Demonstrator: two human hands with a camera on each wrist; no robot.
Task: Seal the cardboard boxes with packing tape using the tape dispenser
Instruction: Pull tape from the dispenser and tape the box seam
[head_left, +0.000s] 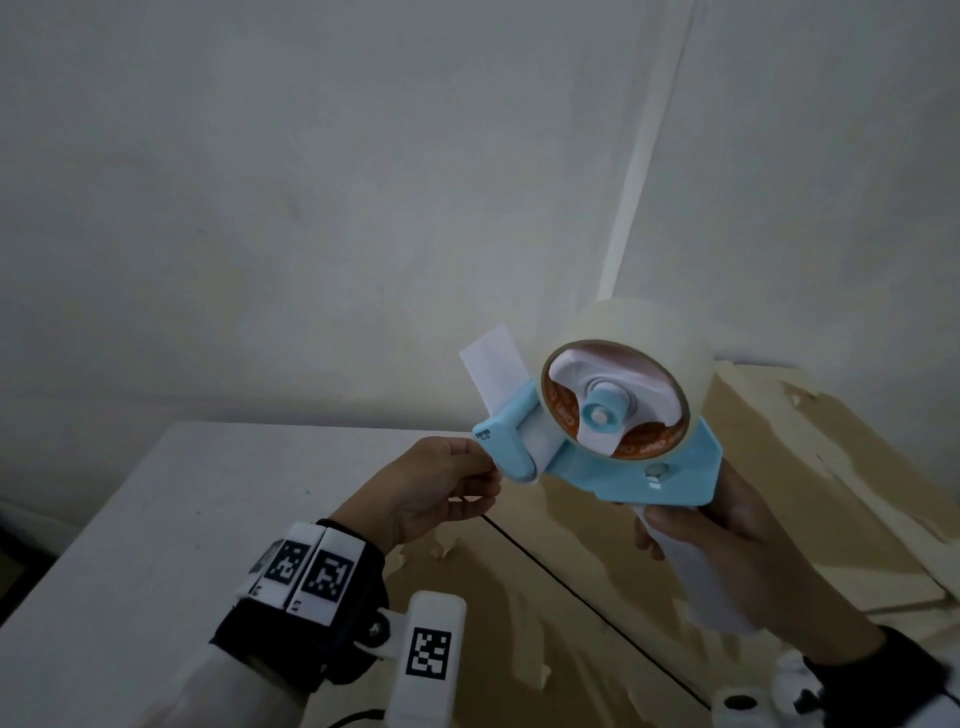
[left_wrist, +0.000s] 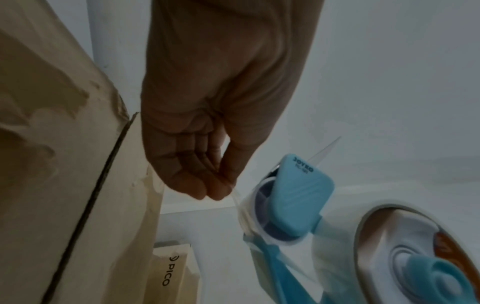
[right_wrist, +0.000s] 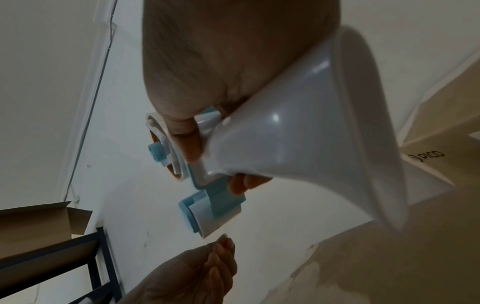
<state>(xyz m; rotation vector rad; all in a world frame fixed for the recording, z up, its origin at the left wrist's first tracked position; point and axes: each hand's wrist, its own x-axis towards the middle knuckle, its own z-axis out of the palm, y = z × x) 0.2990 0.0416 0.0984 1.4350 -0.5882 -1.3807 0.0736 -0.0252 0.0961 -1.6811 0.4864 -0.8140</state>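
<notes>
My right hand (head_left: 727, 525) grips the white handle of a blue and white tape dispenser (head_left: 649, 467), held up in the air over a cardboard box (head_left: 597, 623). A roll of clear tape (head_left: 649, 332) sits on its hub. A white flap (head_left: 493, 364) sticks up at the dispenser's front. At that front end my left hand (head_left: 447, 488) pinches the free end of the tape (left_wrist: 235, 195) between thumb and fingers, just below the roller (left_wrist: 262, 201). The box's flaps are closed with a dark seam (head_left: 571, 582) between them. Its surface is torn and patchy.
The box stands on a white table (head_left: 156, 519) against a white wall. A smaller carton marked PICO (left_wrist: 168, 273) lies beyond the box. An open carton (right_wrist: 39, 222) sits on a dark metal shelf (right_wrist: 103, 267). More cardboard (head_left: 831, 467) lies to the right.
</notes>
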